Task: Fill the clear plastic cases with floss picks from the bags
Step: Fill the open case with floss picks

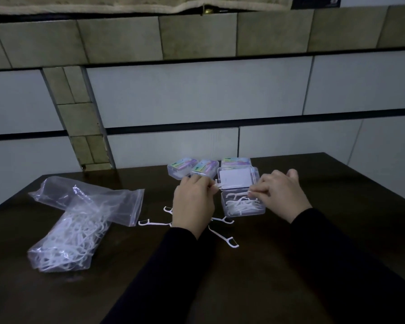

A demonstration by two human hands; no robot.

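Observation:
An open clear plastic case (243,206) sits mid-table, its base holding several white floss picks and its lid (237,177) folded back. My left hand (193,202) pinches a white floss pick (216,184) just left of the lid. At the base's near-right corner my right hand (281,195) pinches a pick over the case's rim. Several loose picks (225,237) lie on the table in front of the case. Two clear zip bags lie at the left: one (68,239) holding many picks, the other (91,199) looking nearly empty.
Three closed cases with colourful labels (185,169) stand in a row behind the open one, close to the tiled wall. The dark wooden table (337,230) runs to the wall at the back. My dark sleeves (325,253) cover the near middle.

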